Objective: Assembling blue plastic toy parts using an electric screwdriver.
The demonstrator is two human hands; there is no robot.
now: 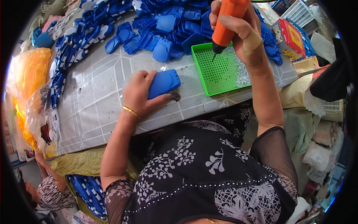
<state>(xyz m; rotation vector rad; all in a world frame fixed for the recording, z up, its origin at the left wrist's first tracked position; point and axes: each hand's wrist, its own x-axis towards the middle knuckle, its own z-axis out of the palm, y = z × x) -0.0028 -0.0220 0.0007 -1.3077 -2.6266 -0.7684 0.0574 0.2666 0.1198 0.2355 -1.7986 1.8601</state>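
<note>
My left hand (138, 93) is closed around a blue plastic casing (164, 83), thumb along its near edge and fingers over its left end. The casing rests on or just above the grey table. In my right hand (244, 37) is an orange electric screwdriver (226, 26), its dark bit pointing down over a green perforated tray (204, 83). Small silver screws (241, 71) lie heaped along the tray's right side. I cannot tell whether a screw sits on the bit. A small dark piece (175, 97) lies beside the casing, near my left thumb.
Blue plastic shells (164, 26) are piled at the back of the grey table (108, 71). Blue-and-white assembled pieces (76, 41) lie along its left side. A red and yellow box (291, 35) stands at the far right. Another person (52, 186) is at the lower left, near a sack (80, 160).
</note>
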